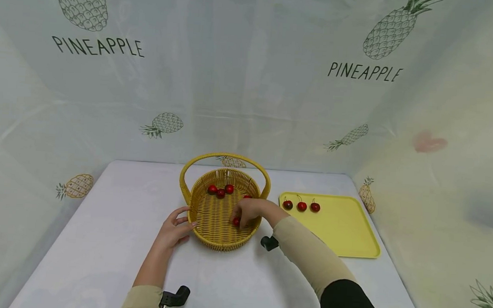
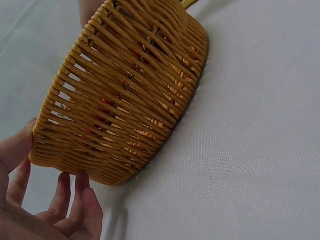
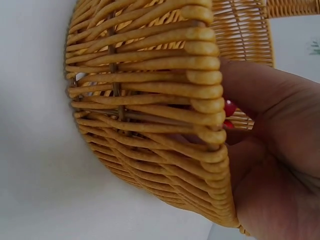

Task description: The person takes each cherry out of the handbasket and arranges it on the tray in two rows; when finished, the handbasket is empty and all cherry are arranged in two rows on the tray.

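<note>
A yellow wicker basket [image 1: 207,223] with a tall arched handle stands on the white table. My left hand [image 1: 174,230] holds its left rim, thumb over the edge and fingers against the outer wall, as the left wrist view also shows. My right hand [image 1: 248,210] reaches over the right rim into the basket. Its curled fingers pinch a red cherry [image 1: 236,221] low inside; the basket wall hides the fingertips in the right wrist view. Several other cherries [image 1: 221,193] lie in the back of the basket, one partly hidden behind the right hand.
On the right lies a yellow rectangular tray [image 1: 344,227], with three stemmed cherries [image 1: 302,206] in a row near its back left corner. My right forearm crosses the tray's front left corner. A pineapple-printed sheet [image 1: 233,100] hangs behind the white table [image 1: 141,189].
</note>
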Demonstrator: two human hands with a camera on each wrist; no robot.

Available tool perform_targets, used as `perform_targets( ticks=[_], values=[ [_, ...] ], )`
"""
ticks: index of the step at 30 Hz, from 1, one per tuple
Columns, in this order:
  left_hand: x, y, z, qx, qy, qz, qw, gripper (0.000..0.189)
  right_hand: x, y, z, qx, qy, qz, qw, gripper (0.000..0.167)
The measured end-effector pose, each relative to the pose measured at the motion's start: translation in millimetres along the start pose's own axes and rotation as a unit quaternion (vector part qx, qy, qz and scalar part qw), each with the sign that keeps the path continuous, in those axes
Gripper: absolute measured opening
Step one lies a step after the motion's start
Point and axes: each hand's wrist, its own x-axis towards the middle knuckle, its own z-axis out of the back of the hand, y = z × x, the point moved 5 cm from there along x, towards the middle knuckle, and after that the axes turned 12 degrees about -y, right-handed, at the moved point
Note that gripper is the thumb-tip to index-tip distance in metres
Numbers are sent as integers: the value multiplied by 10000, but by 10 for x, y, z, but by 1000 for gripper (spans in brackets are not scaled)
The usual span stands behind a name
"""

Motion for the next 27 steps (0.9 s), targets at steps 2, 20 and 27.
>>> perform_targets(
  ticks=[2,20,27],
  values=[
    [1,1,-2,-19,11,1,10000,62,-22,5,13,134,-41,53,9999,29],
    [-12,-4,16,15,71,62,10000,64,-326,84,224,817,-712,618,9922,26],
    [-25,-22,-7,44,83,60,9999,61,-504,117,305,837,-882,782,9895,25]
  ],
)
